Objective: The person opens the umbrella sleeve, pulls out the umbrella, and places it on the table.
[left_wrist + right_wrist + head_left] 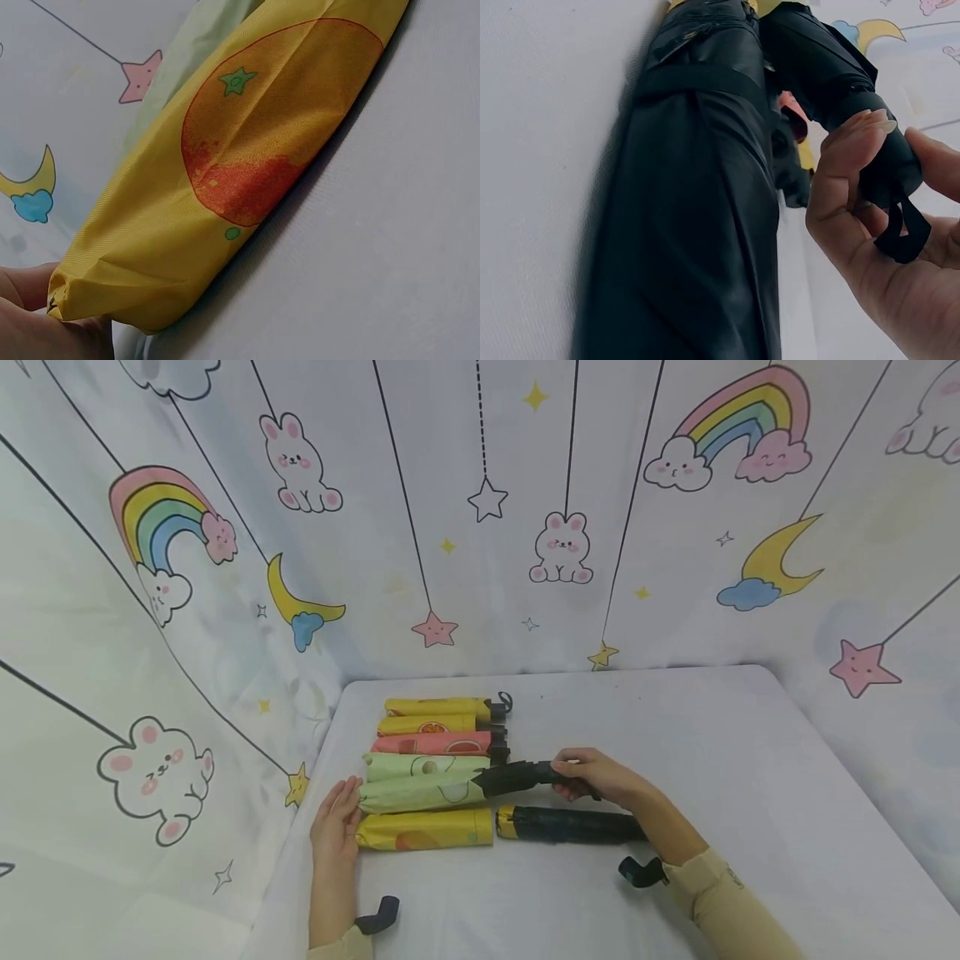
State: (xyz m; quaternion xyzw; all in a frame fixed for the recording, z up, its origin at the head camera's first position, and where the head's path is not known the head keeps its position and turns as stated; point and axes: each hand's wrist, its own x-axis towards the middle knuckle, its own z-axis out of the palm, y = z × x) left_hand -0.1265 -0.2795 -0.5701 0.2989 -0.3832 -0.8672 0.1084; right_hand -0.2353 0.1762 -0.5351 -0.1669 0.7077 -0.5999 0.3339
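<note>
My right hand (pixel 592 775) grips the black handle (pixel 892 154) of a folded umbrella, fingers and thumb around it, a small strap loop (pixel 904 232) hanging below. This umbrella's other part is inside a light green sleeve (pixel 423 792) with an avocado print. At the sleeve's far left end, my left hand (pixel 336 822) rests with fingers extended against it. Nearer me lies a yellow sleeve (pixel 262 135) with an orange print, its end beside my left hand. To its right is a black folded umbrella (pixel 697 187) with a yellow end, under my right forearm.
Behind the held umbrella lie several covered umbrellas in a row: another light green one (pixel 397 766), a red one (pixel 427 743) and yellow ones (pixel 427 724). The white table (pixel 675 710) meets a patterned cloth backdrop (pixel 495 585). Dark devices (pixel 378 916) are strapped at both wrists.
</note>
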